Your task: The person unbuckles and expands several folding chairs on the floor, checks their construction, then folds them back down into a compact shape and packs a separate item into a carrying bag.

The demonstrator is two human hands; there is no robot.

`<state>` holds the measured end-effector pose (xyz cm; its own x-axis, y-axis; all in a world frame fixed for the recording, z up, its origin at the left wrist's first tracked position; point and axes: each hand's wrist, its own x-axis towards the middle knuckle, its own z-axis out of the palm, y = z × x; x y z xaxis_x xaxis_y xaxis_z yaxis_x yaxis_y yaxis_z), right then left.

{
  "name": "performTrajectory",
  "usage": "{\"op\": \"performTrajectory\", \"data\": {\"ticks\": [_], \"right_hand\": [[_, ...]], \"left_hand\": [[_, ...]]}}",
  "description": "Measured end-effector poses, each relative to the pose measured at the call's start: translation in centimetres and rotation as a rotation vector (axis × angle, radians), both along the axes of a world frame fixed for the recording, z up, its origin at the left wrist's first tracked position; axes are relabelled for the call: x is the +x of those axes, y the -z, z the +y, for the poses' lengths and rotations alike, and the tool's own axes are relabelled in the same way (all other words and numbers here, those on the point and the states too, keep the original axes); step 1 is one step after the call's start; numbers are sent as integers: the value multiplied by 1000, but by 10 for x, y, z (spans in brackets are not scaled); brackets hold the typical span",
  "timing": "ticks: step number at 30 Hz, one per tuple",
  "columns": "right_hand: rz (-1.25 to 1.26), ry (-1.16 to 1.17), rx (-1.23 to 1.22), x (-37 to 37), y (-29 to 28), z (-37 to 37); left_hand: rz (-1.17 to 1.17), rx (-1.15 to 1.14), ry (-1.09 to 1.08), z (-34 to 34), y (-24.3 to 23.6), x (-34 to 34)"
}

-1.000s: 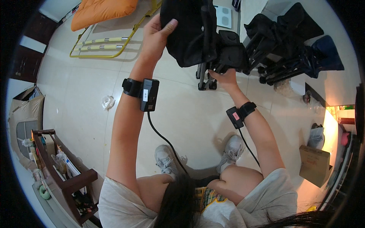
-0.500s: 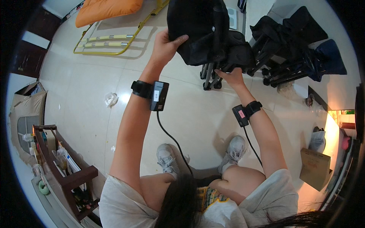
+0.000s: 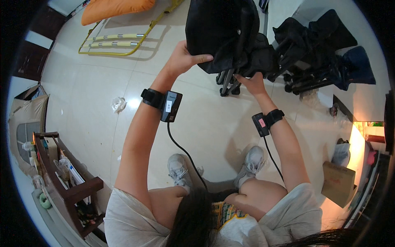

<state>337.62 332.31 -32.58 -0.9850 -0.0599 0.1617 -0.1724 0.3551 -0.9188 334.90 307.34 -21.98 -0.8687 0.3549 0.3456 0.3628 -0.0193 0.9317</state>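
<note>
A black folding chair (image 3: 218, 37), partly folded with loose fabric, stands in front of me at the top of the view; its upper end is cut off. My left hand (image 3: 185, 61) grips the left edge of the fabric, thumb lying across its front and fingers hidden behind. Lower down, my right hand (image 3: 252, 82) is closed around the chair's lower part near the dark legs (image 3: 227, 84); the fabric hides some of its fingers. The leg ends rest close to the tiled floor, though contact is hard to tell.
More folded black chairs (image 3: 306, 49) lean together at the right, one with dark blue fabric (image 3: 358, 66). An orange cushion (image 3: 117, 10) sits on a yellow metal frame (image 3: 123, 54) at far left. A crumpled plastic bag (image 3: 118, 104), a wooden rack (image 3: 84, 191) and a cardboard box (image 3: 338, 183) surround me.
My left hand has moved slightly down and right, with the chair's upper fabric shifting the same way. My right hand keeps its hold at nearly the same place.
</note>
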Motion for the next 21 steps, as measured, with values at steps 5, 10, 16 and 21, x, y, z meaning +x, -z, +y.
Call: {"op": "performTrajectory", "data": {"ticks": [5,10,16,21], "right_hand": [[3,22,35,-6,7,0],[-46,14,-26,1,2,-4],[-124,-14,84,-4,-4,0],[41,-7,-48,-12,-2,9]], "left_hand": [[134,-269,-129,0,14,-6],[228,-294,-270,11,32,-1],[-115,237,-196,7,47,-1],[-300,186,10,21,61,-3]]}}
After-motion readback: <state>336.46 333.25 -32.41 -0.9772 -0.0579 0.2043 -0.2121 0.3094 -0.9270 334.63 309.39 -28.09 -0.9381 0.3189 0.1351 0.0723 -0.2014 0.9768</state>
